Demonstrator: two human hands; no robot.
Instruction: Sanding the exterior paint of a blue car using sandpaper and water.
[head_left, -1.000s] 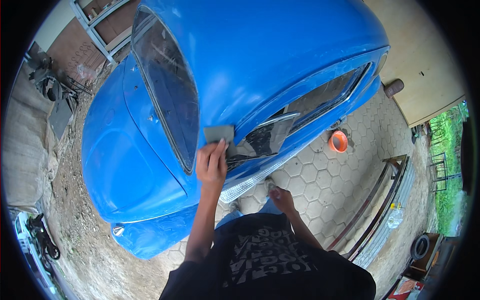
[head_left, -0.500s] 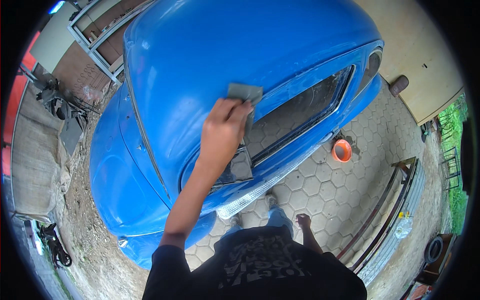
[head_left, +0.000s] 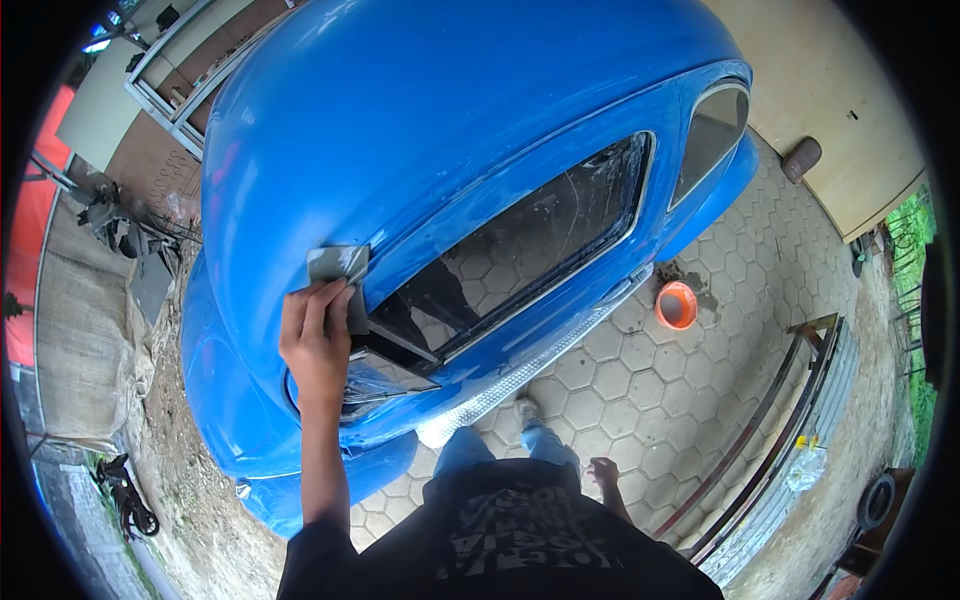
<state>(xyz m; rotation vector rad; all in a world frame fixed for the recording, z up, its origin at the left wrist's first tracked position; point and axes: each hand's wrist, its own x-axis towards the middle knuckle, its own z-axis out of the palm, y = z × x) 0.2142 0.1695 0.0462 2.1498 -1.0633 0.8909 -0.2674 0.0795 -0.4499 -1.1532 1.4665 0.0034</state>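
Observation:
A blue car [head_left: 440,140] with a rounded roof fills the middle of the view, its surface streaked with pale marks. Stretched out over the side, my left hand [head_left: 318,335] presses a folded grey-green sheet of sandpaper [head_left: 340,262] against the roof edge, above the front of the side window [head_left: 530,250]. The fingers are closed on the sheet. Just below this hand, a small vent window [head_left: 388,376] stands swung outward. My right hand [head_left: 603,471] hangs low beside my body, away from the car, with fingers curled and nothing visible in them.
An orange bucket [head_left: 676,305] stands on the hexagonal paving [head_left: 620,375] beside a wet patch. Long metal rails and a corrugated sheet [head_left: 775,480] lie to the right. A tan panel [head_left: 830,110] stands behind the car, and a metal frame [head_left: 165,105] is at far left.
My left hand has moved left and nearer along the roof edge with the sandpaper, toward the front of the window. My body has shifted forward along the car; the right hand still hangs down.

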